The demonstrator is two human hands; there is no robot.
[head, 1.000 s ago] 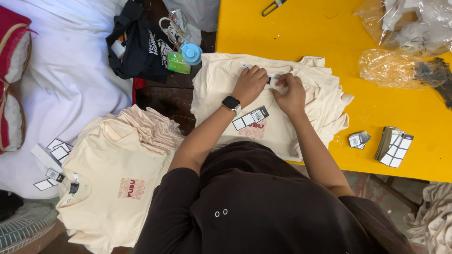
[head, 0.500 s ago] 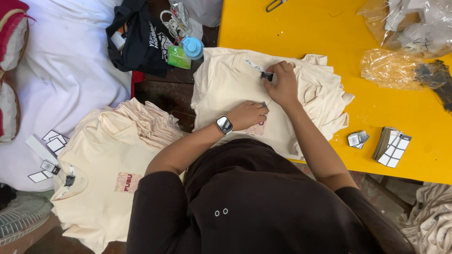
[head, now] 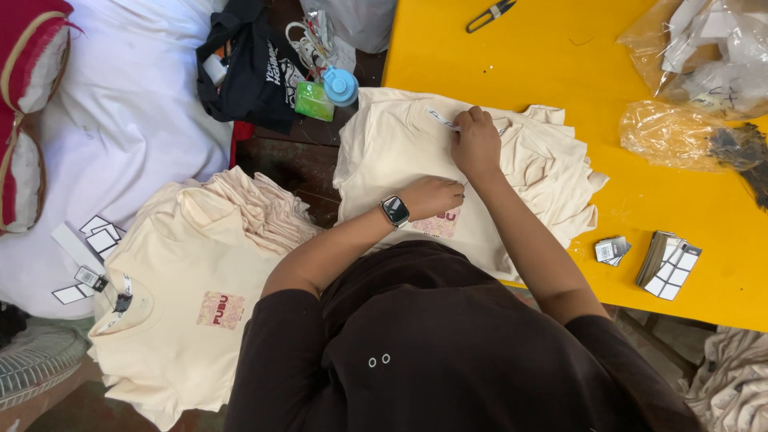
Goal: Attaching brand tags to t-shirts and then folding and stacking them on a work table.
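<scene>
Right hand (head: 475,144) closed, fingers pinched on a small white tag (head: 439,119) at the neck area of the top cream T-shirt (head: 392,152). Left hand (head: 432,194) lying flat, fingers curled loosely, pressing on the same shirt just above its small pink chest print (head: 438,224); holding nothing that shows. Dark smartwatch (head: 394,211) on the left wrist. Shirt on top of a stack of folded cream shirts (head: 552,172) at the left edge of the yellow desk (head: 576,64), partly overhanging it.

Further out on the desk: two small stacks of card tags (head: 668,264) near the front edge, right of the shirts; crumpled clear plastic bags (head: 680,132) at the far right; small thread snips (head: 491,14) at the far edge. Left of the desk, lower down: second pile of cream shirts (head: 200,264), loose white tags (head: 92,240) beside it on white cloth (head: 128,120), black bag (head: 248,72) with a blue cap (head: 340,86) beyond.
</scene>
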